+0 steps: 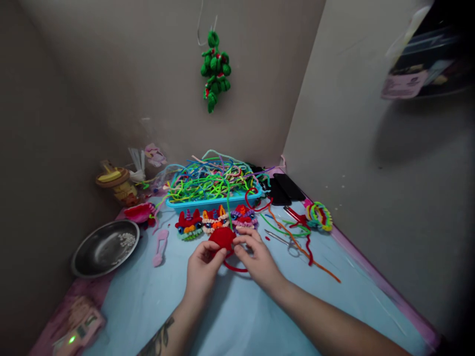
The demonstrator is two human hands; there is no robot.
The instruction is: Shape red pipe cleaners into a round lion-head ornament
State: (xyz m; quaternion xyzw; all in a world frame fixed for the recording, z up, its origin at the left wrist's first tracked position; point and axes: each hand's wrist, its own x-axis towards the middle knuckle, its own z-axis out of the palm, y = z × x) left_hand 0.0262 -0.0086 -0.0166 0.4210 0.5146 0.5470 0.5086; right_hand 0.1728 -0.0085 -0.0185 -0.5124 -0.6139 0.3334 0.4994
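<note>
A round red fuzzy piece [221, 238] is held up at the middle of the table. My left hand [203, 262] pinches its lower left side between thumb and fingers. At its right edge, the bent fingers of my right hand [257, 251] close on the same piece. A red strand [235, 269] loops below it between my hands. Just beyond stand three small colourful figures with horns and eyes: one with a teal base [189, 225], one with a cream base [215, 219] and one with a purple base [244, 217].
A blue tray [178, 203] heaped with fuzzy coloured strands [218, 178] stands behind. Scissors [284, 241], an orange strand [319, 267], dark phones [287, 188] and a coloured coil [319, 216] lie right. Leftward are a metal bowl [100, 247] and a pink stitch-holder-like pin [160, 248].
</note>
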